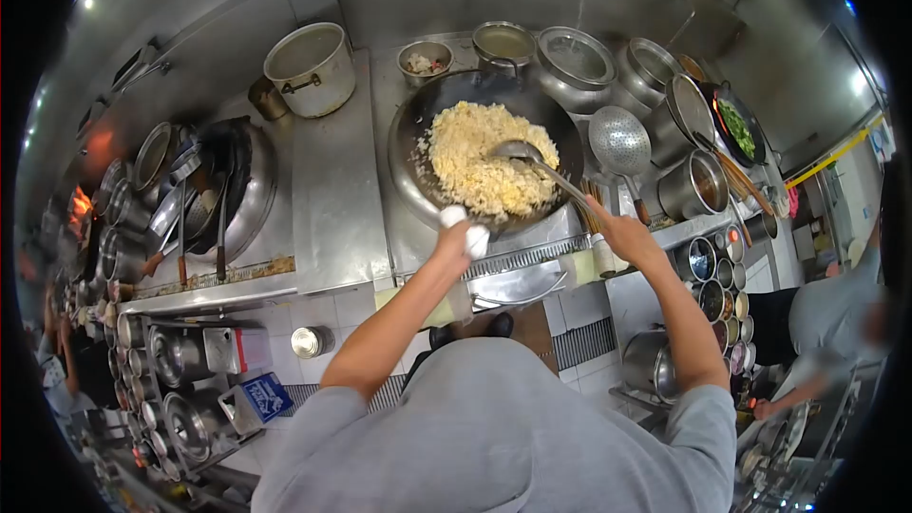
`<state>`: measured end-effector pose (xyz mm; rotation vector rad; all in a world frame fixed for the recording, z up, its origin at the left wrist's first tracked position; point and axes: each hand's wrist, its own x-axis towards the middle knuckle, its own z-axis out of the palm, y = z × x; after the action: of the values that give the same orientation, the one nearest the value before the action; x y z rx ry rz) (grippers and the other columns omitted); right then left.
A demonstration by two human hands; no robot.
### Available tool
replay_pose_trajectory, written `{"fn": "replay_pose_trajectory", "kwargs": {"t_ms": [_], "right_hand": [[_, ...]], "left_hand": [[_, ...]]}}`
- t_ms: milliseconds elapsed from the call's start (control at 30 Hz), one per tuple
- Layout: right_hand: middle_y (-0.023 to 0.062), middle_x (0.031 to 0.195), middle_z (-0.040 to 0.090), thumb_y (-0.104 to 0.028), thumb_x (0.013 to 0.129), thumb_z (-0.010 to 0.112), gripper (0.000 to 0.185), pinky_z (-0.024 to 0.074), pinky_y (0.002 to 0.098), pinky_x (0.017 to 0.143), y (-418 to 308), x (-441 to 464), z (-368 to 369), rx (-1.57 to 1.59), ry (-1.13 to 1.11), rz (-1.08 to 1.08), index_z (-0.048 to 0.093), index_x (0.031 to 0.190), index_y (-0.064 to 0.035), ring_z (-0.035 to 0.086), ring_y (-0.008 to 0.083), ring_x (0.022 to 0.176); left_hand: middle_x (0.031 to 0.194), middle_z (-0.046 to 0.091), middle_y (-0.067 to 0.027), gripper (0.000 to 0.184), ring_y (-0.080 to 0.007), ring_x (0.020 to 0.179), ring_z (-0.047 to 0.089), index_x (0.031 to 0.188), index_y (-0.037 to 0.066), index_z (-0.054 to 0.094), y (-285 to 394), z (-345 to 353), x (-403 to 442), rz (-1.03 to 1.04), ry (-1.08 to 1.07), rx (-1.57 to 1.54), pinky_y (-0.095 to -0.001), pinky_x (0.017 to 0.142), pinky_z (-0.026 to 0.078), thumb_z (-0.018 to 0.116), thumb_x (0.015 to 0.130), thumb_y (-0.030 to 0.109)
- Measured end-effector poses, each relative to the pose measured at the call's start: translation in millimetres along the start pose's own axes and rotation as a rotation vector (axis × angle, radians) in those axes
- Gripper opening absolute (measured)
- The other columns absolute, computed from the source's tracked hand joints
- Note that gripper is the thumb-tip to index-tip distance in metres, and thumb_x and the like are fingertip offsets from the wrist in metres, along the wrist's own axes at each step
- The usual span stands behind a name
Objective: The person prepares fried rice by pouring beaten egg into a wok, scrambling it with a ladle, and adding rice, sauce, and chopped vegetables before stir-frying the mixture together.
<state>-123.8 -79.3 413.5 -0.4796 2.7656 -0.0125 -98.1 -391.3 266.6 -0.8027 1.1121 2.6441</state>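
Note:
A large dark wok (410, 147) sits on the steel stove in front of me, with fried rice (470, 142) heaped across its middle. My left hand (454, 237) is closed around a white folded cloth (478, 241) at the wok's near rim. In my right hand (622, 231) is the handle of a metal ladle (518, 150), fingers wrapped round it. The ladle's bowl rests in the rice, right of the middle. Close to my right hand, a perforated skimmer (619, 141) lies on the stove, its wooden handle towards me.
Metal pots, including a lidded one (577, 57), line the back and right. A big pot (311, 69) and a bowl of food (425, 62) stand behind. Left is another wok (252, 190) with utensils. Seasoning containers (711, 299) and a co-worker (836, 323) are at right; flames (81, 204) far left.

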Motion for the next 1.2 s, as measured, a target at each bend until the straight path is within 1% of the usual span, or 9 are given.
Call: {"fn": "replay_pose_trajectory", "kwargs": {"t_ms": [167,333,400,500,700,833,967,1033,1200], "right_hand": [[0.0291,0.086,0.063,-0.020,0.093,0.051,0.069,0.0486,0.0517,0.078,-42.5,16.1,39.2,0.196,0.092,-0.149,0.014,0.151,-0.0296,0.062,0.0442,0.082],[0.0269,0.083,0.064,-0.018,0.092,0.051,0.069,0.0482,0.0534,0.076,-23.3,-22.6,5.8,0.102,-0.076,-0.107,0.016,0.150,-0.0289,0.062,0.0453,0.080],[0.0261,0.081,0.064,-0.018,0.091,0.052,0.070,0.0485,0.0532,0.074,-16.4,-13.1,-0.8,0.050,-0.024,-0.077,0.016,0.150,-0.0287,0.062,0.0447,0.079],[0.0243,0.078,0.065,-0.018,0.090,0.055,0.072,0.0495,0.0525,0.069,-27.3,12.1,25.2,0.057,0.127,-0.037,0.016,0.150,-0.0282,0.063,0.0432,0.075],[0.0244,0.084,0.065,-0.015,0.089,0.056,0.072,0.0499,0.0524,0.069,-68.1,-29.1,48.5,0.144,0.117,-0.207,0.020,0.150,-0.0279,0.063,0.0421,0.079],[0.0244,0.086,0.064,-0.017,0.090,0.056,0.065,0.0488,0.0517,0.071,-53.3,-63.3,10.5,-0.068,0.157,-0.095,0.029,0.147,-0.0306,0.063,0.0417,0.079],[0.0232,0.082,0.063,-0.019,0.092,0.054,0.062,0.0465,0.0524,0.071,-18.9,-48.3,27.5,0.235,0.059,-0.132,0.029,0.147,-0.0327,0.061,0.0422,0.075],[0.0219,0.082,0.063,-0.020,0.092,0.053,0.061,0.0474,0.0523,0.069,-10.1,-13.2,53.2,0.197,0.170,-0.069,0.029,0.147,-0.0329,0.061,0.0418,0.074],[0.0188,0.079,0.060,-0.020,0.091,0.056,0.060,0.0488,0.0497,0.062,-29.6,-8.7,55.1,0.105,0.417,0.003,0.033,0.146,-0.0316,0.062,0.0380,0.069]], "left_hand": [[0.091,0.062,-0.0127,0.019,-0.0271,0.077,0.066,0.110,0.007,0.052,3.1,-10.3,-46.3,-0.069,-0.010,0.074,-0.0438,0.064,0.058,0.044,0.093,0.005],[0.073,0.050,-0.0077,0.015,-0.0221,0.053,0.055,0.090,0.011,0.044,-15.1,7.4,39.0,0.063,0.046,-0.107,-0.0374,0.039,0.045,0.046,0.085,-0.004],[0.079,0.056,-0.0075,0.016,-0.0225,0.067,0.061,0.099,0.009,0.049,-24.3,-10.7,15.9,0.029,-0.108,-0.029,-0.0383,0.054,0.053,0.050,0.086,0.000],[0.088,0.058,-0.0085,0.023,-0.0223,0.073,0.063,0.106,0.008,0.050,-21.7,-39.9,-65.0,0.023,0.014,0.111,-0.0387,0.061,0.055,0.047,0.085,0.000],[0.084,0.058,-0.0102,0.016,-0.0238,0.061,0.061,0.102,0.007,0.049,-20.0,-27.2,37.8,-0.068,-0.067,0.056,-0.0400,0.050,0.053,0.044,0.089,0.000],[0.080,0.054,-0.0102,0.018,-0.0261,0.059,0.061,0.105,0.006,0.045,5.8,5.9,-7.5,-0.052,0.019,-0.072,-0.0410,0.043,0.052,0.047,0.088,-0.001],[0.075,0.054,-0.0096,0.016,-0.0241,0.057,0.059,0.101,0.006,0.046,3.6,10.7,6.5,-0.122,0.054,-0.210,-0.0385,0.043,0.050,0.047,0.087,-0.002],[0.074,0.053,-0.0068,0.012,-0.0204,0.057,0.057,0.094,0.008,0.045,-26.8,-13.2,7.1,0.023,-0.128,-0.115,-0.0342,0.045,0.049,0.044,0.086,-0.001],[0.089,0.061,-0.0085,0.028,-0.0227,0.070,0.063,0.107,0.006,0.053,-25.8,-25.3,-77.7,0.066,0.034,0.065,-0.0359,0.060,0.055,0.040,0.084,-0.006]]}}
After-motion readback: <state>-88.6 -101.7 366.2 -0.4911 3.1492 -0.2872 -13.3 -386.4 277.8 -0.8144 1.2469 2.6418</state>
